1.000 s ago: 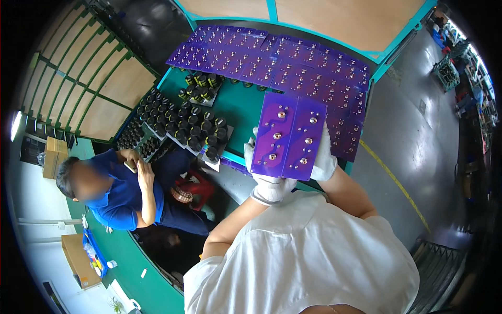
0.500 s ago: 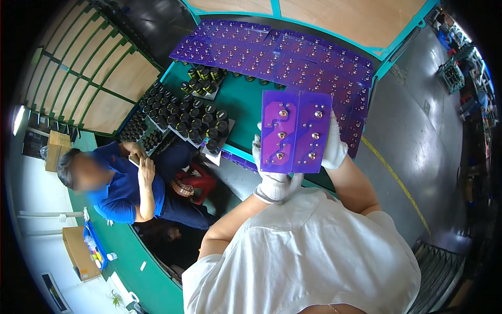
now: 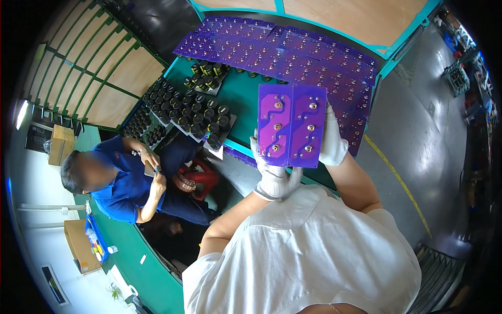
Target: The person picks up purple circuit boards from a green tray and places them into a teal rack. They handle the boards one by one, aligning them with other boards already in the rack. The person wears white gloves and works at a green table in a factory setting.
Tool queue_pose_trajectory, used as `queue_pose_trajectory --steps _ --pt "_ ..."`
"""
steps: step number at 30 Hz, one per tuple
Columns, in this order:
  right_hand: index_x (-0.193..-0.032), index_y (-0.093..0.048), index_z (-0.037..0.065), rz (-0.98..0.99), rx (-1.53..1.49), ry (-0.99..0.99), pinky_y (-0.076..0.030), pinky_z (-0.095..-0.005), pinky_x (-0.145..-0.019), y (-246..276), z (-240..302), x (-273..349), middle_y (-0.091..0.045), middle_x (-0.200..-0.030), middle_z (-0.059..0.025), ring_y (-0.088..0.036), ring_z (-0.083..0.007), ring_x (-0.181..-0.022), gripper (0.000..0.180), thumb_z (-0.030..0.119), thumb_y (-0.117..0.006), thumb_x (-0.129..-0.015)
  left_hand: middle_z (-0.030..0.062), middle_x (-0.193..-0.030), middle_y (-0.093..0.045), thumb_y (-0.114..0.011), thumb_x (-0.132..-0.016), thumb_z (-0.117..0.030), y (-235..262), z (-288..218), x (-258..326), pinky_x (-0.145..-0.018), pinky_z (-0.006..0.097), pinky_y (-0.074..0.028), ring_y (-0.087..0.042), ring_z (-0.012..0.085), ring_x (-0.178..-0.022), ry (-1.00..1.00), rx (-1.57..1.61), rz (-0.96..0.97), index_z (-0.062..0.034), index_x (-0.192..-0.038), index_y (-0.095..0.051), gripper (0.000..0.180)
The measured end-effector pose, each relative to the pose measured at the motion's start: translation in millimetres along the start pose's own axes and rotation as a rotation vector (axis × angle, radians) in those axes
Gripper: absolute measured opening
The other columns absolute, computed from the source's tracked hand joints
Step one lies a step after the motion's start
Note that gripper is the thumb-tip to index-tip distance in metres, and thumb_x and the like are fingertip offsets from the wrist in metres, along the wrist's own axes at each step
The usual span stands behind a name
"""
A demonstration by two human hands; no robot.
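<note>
— What do we have nearest to us?

— Our two white-gloved hands hold one purple circuit board (image 3: pixel 291 125) upright in front of us, above the near edge of the green table (image 3: pixel 241 99). The left hand (image 3: pixel 273 175) is closed on its lower left corner; the right hand (image 3: pixel 332 140) is wrapped round its right edge from behind.

— How does the board look?

— It is a glossy violet rectangle, split by a lighter seam down the middle, with pale curved tracks on the left half and a few small round silver studs on each half.

— And beyond it?

— Near the table's left edge we see trays of black cylindrical parts (image 3: pixel 197 112). Along the far edge lie rows of purple boards (image 3: pixel 282 52), running down the right edge too.

— Anyone else?

— Off the table's left side, a person in a blue shirt (image 3: pixel 123 180) sits bent over something small in their hands; we cannot tell what it is.
</note>
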State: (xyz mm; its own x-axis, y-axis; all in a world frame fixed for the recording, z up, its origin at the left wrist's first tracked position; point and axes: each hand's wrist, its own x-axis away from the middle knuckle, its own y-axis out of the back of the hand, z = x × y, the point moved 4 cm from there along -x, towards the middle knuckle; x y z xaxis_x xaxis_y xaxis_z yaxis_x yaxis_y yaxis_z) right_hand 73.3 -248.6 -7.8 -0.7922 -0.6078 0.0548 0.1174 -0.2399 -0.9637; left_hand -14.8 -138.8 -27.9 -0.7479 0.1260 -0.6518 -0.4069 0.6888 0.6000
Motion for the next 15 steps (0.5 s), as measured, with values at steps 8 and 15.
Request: queue_pose_trajectory --steps 8,15 --pt "-0.117 -0.062 0.015 -0.056 0.067 0.033 -0.053 -0.036 -0.091 11 0 -2 -0.066 -0.114 -0.0027 -0.064 -0.016 -0.104 0.039 0.045 -0.043 -0.1 0.0216 -0.138 -0.046 -0.066 -0.064 -0.01 -1 0 4 -0.111 0.065 -0.013 -0.028 0.0512 -0.136 0.039 0.034 -0.026 -0.0141 -0.122 -0.061 0.059" --pt "-0.114 -0.063 0.014 -0.094 0.018 0.041 -0.055 -0.0355 -0.087 32 -1 -7 -0.067 -0.111 -0.0028 -0.065 -0.0165 -0.098 0.037 0.043 -0.045 -0.1 0.019 -0.136 -0.049 -0.068 -0.071 -0.016 1 -1 6 -0.111 0.066 -0.009 -0.037 0.0428 -0.133 -0.02 0.006 -0.082 -0.0112 -0.127 -0.057 0.057"
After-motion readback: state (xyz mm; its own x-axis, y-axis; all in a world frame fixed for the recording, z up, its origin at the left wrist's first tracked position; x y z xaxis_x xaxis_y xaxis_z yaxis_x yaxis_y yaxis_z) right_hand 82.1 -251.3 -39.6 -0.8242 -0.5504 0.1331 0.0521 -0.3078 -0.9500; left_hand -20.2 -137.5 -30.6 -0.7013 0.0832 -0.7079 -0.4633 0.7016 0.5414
